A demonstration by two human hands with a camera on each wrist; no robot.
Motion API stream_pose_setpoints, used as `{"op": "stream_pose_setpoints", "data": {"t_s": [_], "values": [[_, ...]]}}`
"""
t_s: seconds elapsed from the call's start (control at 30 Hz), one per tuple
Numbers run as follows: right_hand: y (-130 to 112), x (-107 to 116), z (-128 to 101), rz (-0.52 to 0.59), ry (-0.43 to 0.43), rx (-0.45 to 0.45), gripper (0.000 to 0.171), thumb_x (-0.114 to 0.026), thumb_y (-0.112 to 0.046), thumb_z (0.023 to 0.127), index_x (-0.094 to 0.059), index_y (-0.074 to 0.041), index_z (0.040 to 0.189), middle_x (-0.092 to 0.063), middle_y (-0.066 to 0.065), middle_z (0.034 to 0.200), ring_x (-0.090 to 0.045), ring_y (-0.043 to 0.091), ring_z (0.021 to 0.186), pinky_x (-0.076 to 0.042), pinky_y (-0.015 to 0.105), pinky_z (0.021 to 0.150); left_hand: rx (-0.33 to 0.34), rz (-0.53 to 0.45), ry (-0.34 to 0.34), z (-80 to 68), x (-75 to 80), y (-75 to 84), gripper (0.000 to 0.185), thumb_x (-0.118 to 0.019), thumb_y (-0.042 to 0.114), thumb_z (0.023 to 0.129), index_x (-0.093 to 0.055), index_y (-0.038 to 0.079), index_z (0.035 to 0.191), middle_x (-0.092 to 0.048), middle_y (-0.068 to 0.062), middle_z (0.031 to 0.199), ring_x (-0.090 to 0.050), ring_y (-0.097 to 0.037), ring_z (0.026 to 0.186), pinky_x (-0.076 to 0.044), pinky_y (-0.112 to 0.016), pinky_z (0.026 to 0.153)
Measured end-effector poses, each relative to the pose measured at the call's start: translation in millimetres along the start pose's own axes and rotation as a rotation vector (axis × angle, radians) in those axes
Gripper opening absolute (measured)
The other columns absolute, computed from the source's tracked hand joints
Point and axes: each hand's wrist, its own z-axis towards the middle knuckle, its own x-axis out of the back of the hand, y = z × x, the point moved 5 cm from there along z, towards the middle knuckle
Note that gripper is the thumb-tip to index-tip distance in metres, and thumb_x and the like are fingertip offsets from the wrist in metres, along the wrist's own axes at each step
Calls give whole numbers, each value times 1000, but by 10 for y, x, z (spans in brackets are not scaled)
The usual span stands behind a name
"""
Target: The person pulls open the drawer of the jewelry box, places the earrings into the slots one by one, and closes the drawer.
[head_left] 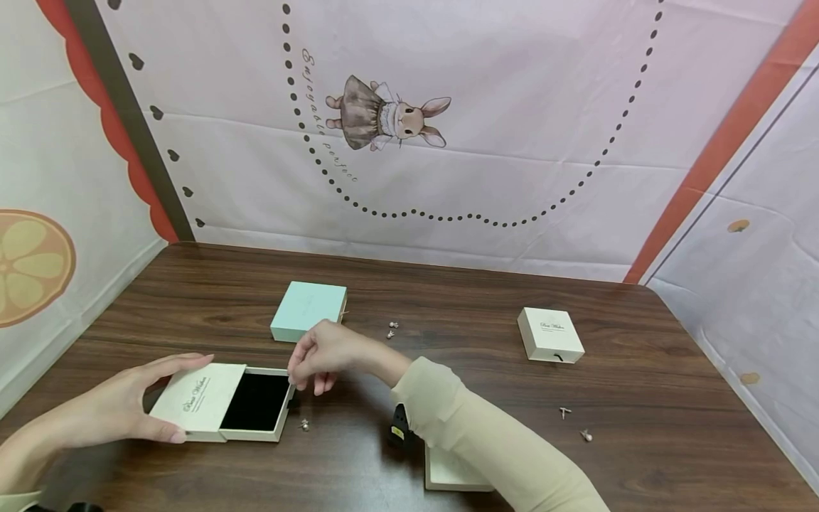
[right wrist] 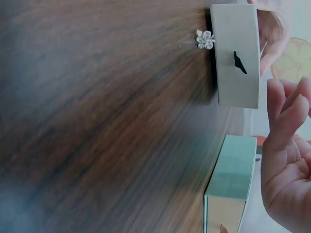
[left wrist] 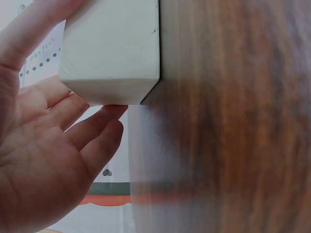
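A white jewelry box (head_left: 198, 400) lettered on top lies at the left, its drawer (head_left: 281, 419) slid partly out to the right and showing a black lining (head_left: 256, 402). My left hand (head_left: 137, 402) grips the outer sleeve, thumb on the near side and fingers over the far side. My right hand (head_left: 323, 358) hovers by the drawer's outer end with fingers loosely bent; the right wrist view shows nothing between them. A dark ribbon pull (right wrist: 239, 63) hangs free on the drawer front. Beside it on the table lies a sparkly earring (right wrist: 205, 40).
A mint-green box (head_left: 307, 309) stands behind the right hand, with two small earrings (head_left: 392, 329) to its right. Further right are another white box (head_left: 552, 334) and two more earrings (head_left: 586, 435). A pale box (head_left: 451, 475) lies partly hidden under the right forearm.
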Motion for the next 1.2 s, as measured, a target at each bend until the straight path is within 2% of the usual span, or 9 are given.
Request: {"op": "stream_pose_setpoints", "data": {"t_s": [0.23,0.3,0.4,0.43,0.53,0.63,0.77,1.0,1.2], "values": [[-47,-62,56,14,-33,27,11,-61,-5,85,-70,-3,90,-64,5,63,-54,11,41,-48,25,44,-6,2,10,-10,5,22,86,-83,25,61,-41,25,137,-41,13,133,-23,20,113,-21,-14,79],[-61,-85,79,25,-37,27,12,-63,-5,84,-70,-3,93,-66,5,65,-54,11,42,-48,25,44,-6,-2,11,-14,6,9,87,-83,25,61,-41,23,137,-40,14,133,-22,20,112,-22,-16,84],[-78,-121,112,58,-47,22,13,-62,-4,84,-69,-1,96,-67,5,67,-55,12,42,-48,24,43,-2,-10,1,-18,6,-20,87,-83,23,62,-39,23,138,-38,14,135,-20,21,113,-28,-38,91],[-81,-132,121,65,-49,19,14,-61,-3,84,-68,-1,96,-67,5,67,-55,12,42,-47,24,43,1,-12,-3,-19,5,-28,87,-83,23,62,-39,23,138,-38,13,136,-20,21,112,-29,-47,88],[-94,-159,140,65,-56,21,13,-61,-3,85,-68,1,95,-67,5,66,-54,12,41,-46,24,42,8,-10,-9,-21,8,-33,88,-82,23,62,-38,24,138,-38,7,138,-18,21,112,-29,-57,81],[-93,-181,149,39,-54,18,9,-64,-6,84,-69,-1,89,-66,5,62,-52,11,39,-46,23,41,8,10,5,-21,14,-13,88,-83,25,61,-40,24,137,-40,9,136,-20,21,112,-28,-34,89],[-86,-199,155,10,-38,9,5,-68,-10,80,-70,-6,80,-64,4,58,-48,11,37,-43,22,40,-17,26,15,-20,15,2,87,-83,24,60,-41,23,137,-39,18,135,-22,21,113,-27,-21,82],[-113,-204,177,-101,7,40,6,-73,-15,77,-71,-8,78,-61,0,55,-46,9,37,-45,22,40,-73,40,20,-7,23,35,87,-84,23,59,-43,19,135,-37,28,130,-27,19,113,-28,-9,76],[-125,-226,200,-177,44,47,5,-73,-14,77,-71,-11,80,-62,-6,56,-46,8,36,-47,23,41,-61,37,13,5,29,47,86,-84,24,60,-42,20,136,-37,27,130,-27,19,113,-28,-10,76]]}}
